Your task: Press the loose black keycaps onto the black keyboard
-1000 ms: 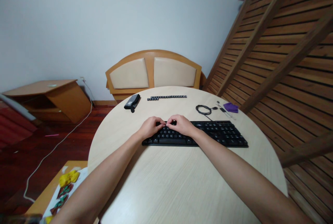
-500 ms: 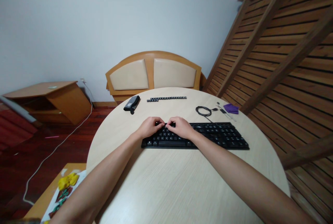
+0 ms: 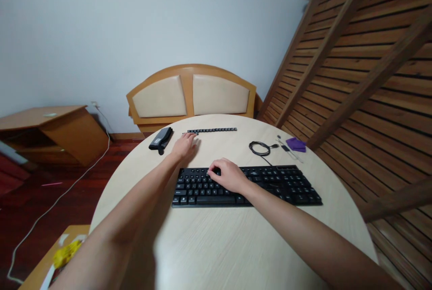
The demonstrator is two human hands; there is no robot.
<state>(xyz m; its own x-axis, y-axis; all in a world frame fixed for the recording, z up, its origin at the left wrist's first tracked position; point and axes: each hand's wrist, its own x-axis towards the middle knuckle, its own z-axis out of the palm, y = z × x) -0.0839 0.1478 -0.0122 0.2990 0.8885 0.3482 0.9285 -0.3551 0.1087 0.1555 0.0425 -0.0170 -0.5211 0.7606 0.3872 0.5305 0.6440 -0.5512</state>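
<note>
A black keyboard [image 3: 205, 200] lies across the table in front of me. Over its upper row, my right hand [image 3: 229, 175] has thumb and index finger closed in a pinch; whatever is between the fingertips is too small to make out. Beyond the keyboard, my left hand [image 3: 183, 146] stretches out with its fingers extended and nothing visible in them. Its fingertips reach the left end of a row of loose black keycaps [image 3: 216, 130] and hide part of a shorter row there.
Left of the keycaps is a dark folded pouch [image 3: 161, 139]. A coiled cable [image 3: 259, 148], a thin tool [image 3: 290, 150] and a purple cloth [image 3: 296, 144] lie at the right on the round table [image 3: 253, 245]. Wooden slats [image 3: 357, 92] lean alongside.
My left hand has left the keyboard and moved forward to the keycaps. The right hand stays pinched over the keyboard. The view has shifted slightly.
</note>
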